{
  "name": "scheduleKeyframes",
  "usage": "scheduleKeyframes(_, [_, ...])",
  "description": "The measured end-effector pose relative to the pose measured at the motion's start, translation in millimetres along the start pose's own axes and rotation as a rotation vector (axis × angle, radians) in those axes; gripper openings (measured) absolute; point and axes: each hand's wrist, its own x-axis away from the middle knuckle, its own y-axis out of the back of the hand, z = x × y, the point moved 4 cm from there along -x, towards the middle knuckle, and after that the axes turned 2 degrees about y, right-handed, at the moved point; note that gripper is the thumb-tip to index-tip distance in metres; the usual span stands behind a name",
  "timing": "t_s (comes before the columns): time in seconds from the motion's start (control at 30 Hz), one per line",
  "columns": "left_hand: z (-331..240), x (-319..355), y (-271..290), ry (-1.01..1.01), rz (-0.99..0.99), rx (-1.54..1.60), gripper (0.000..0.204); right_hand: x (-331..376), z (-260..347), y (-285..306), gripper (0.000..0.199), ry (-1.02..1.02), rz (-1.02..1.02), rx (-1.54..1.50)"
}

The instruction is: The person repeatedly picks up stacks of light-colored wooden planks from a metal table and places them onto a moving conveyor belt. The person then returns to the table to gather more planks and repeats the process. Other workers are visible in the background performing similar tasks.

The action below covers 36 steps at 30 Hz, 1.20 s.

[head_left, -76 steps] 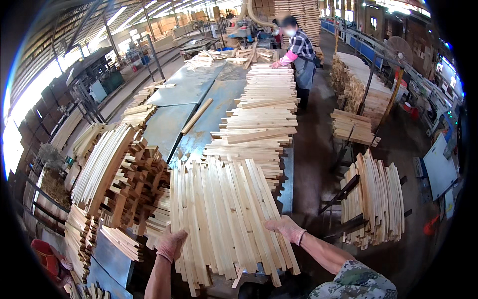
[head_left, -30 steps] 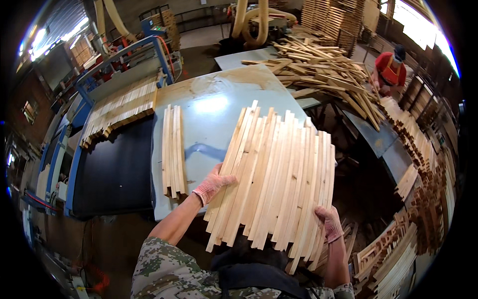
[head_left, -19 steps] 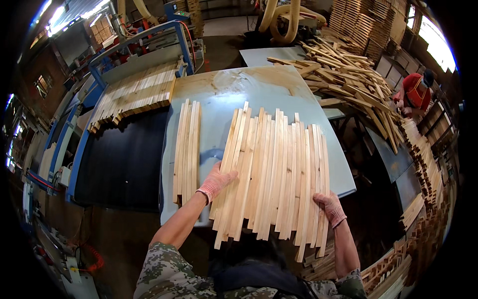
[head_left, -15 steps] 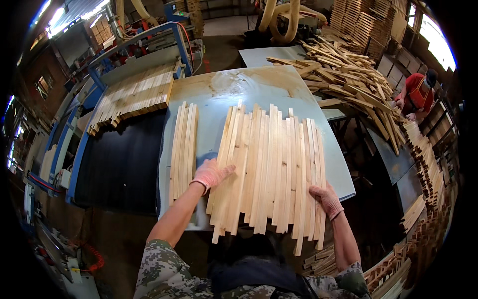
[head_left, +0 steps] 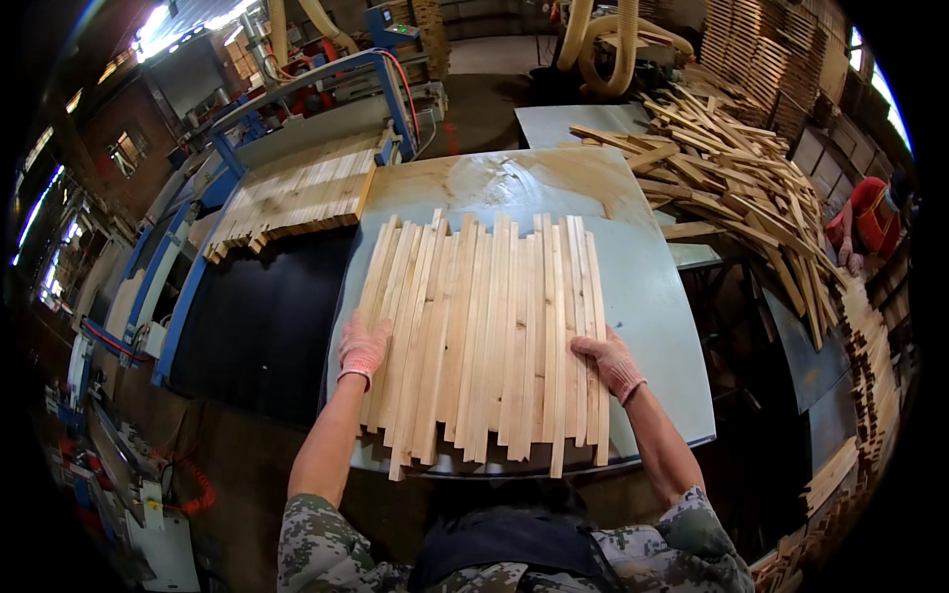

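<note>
A row of pale wooden strips (head_left: 484, 336) lies side by side on a light metal-topped table (head_left: 657, 326), with uneven ends along its near and far sides. My left hand (head_left: 363, 348), in a pinkish knit glove, clasps the row's left edge. Against the right edge is my right hand (head_left: 610, 362), gloved alike, its thumb over the top of the outer strips and its fingers along the side. Between my two hands the strips sit pressed close together. The near ends reach to the table's front edge, and a few stick out past it.
Left of the table is a black conveyor belt (head_left: 267, 326) in a blue-framed machine (head_left: 306, 94), with a packed row of strips (head_left: 297, 193) on it. A loose heap of wood (head_left: 732, 188) lies at the far right. Beyond it stands a person in red (head_left: 870, 222).
The separate strips on the left now join the main row, which has shifted left. My left hand has moved from the gap to the outer left edge; my right hand has pushed left.
</note>
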Motion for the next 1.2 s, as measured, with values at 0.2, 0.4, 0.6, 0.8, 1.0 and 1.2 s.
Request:
scheduleKeyframes(0.2, [-26.9, 9.1, 14.3, 0.031, -0.052, -0.276, 0.096, -42.7, 9.7, -20.4, 0.065, -0.062, 0.012, 0.065])
scheduleKeyframes(0.4, [-33.7, 23.9, 20.5, 0.034, -0.087, -0.306, 0.09, -44.1, 52.8, -13.1, 0.097, -0.04, 0.041, 1.391])
scheduleKeyframes(0.6, [-14.8, 18.0, 15.8, 0.013, -0.139, -0.324, 0.085, -26.7, 49.3, -19.0, 0.07, 0.054, -0.031, 1.027])
scheduleKeyframes(0.8, [-28.4, 14.0, 8.8, 0.018, -0.157, -0.327, 0.08, -76.7, 10.3, 53.6, 0.052, 0.597, -0.384, 1.025])
scheduleKeyframes(1.0, [-16.1, 10.8, 8.3, 0.02, -0.182, -0.344, 0.078, -87.2, 8.5, 36.5, 0.049, 0.578, -0.394, 1.293])
scheduleKeyframes(1.2, [-18.6, 15.8, 14.0, -0.016, -0.149, -0.448, 0.081, -102.0, -8.5, 46.7, 0.041, 0.72, -0.33, 1.304])
